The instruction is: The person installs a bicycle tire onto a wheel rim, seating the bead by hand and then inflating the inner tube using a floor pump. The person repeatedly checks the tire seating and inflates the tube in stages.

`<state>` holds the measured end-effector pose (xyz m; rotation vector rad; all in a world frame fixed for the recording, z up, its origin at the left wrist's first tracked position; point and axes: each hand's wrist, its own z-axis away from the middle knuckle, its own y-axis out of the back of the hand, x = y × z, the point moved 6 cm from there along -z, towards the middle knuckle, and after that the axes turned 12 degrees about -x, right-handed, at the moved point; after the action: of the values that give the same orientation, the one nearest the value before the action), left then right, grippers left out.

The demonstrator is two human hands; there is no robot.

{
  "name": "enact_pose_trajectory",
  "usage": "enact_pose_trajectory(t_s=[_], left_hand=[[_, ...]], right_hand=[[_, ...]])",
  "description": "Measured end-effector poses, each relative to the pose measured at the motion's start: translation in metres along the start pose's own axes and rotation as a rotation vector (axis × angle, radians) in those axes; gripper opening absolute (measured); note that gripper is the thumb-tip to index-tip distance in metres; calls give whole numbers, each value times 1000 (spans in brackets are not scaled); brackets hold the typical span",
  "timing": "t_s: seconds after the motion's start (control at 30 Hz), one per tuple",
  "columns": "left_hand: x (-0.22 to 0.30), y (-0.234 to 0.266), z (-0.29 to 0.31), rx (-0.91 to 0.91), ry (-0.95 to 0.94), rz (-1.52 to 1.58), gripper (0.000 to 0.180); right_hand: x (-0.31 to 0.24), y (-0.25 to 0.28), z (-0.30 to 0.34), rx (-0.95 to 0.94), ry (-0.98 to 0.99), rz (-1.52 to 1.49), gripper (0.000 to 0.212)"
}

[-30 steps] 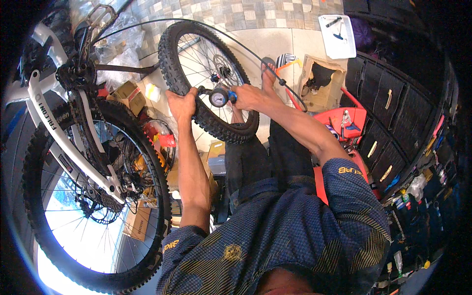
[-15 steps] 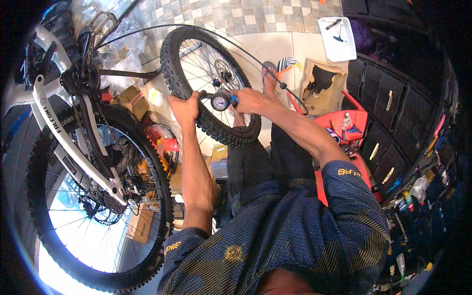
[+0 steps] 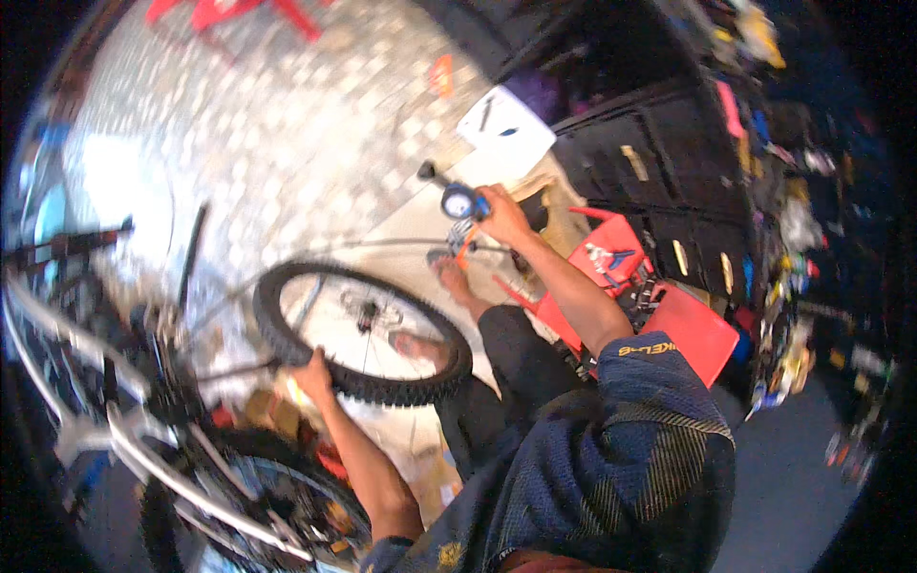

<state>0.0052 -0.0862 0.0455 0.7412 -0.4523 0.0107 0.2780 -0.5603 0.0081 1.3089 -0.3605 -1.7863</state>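
A loose bicycle wheel [image 3: 430, 390] with a knobby black tire leans in front of my legs, its spokes and disc rotor [image 3: 373, 313] showing. My left hand [image 3: 312, 379] is closed around the near left side of the tire. Up and to the right, apart from the wheel, my right hand [image 3: 503, 217] grips a tire inflator [image 3: 460, 201] with a round dial gauge and blue body. The inflator's black end points up and left. A thin dark hose [image 3: 406, 242] crosses the floor behind the wheel; where it joins the inflator is blurred.
On the left stands a bicycle with a white frame [image 3: 186, 482]. A white tray [image 3: 521, 143] with tools lies beyond my right hand, near an open cardboard box [image 3: 564, 224]. Red plastic stools [image 3: 688, 325] stand by the dark cabinet [image 3: 659, 181] on the right.
My right hand has lifted the inflator away from the tire, toward the tray. My left hand still holds the tire, which has tilted lower. The whole view has turned and is blurred.
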Motion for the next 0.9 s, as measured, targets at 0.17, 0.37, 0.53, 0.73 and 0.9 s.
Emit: enact_pose_trajectory(t_s=[0.17, 0.37, 0.53, 0.73, 0.9], left_hand=[[55, 6, -4, -48, -45, -139, 92], [87, -10, -48, -67, -151, -186, 84], [88, -3, -9, -29, -147, -314, 95], [72, -14, 37, -153, -150, -232, 98], [47, -12, 62, -184, -217, -373, 89]], right_hand=[[84, 227, 15, 932, -177, -267, 43], [123, 392, 43, 1370, -166, -853, 67], [152, 424, 42, 1411, -361, -844, 68], [193, 388, 32, 1402, -181, -743, 58], [215, 338, 72, 994, -717, -452, 106]])
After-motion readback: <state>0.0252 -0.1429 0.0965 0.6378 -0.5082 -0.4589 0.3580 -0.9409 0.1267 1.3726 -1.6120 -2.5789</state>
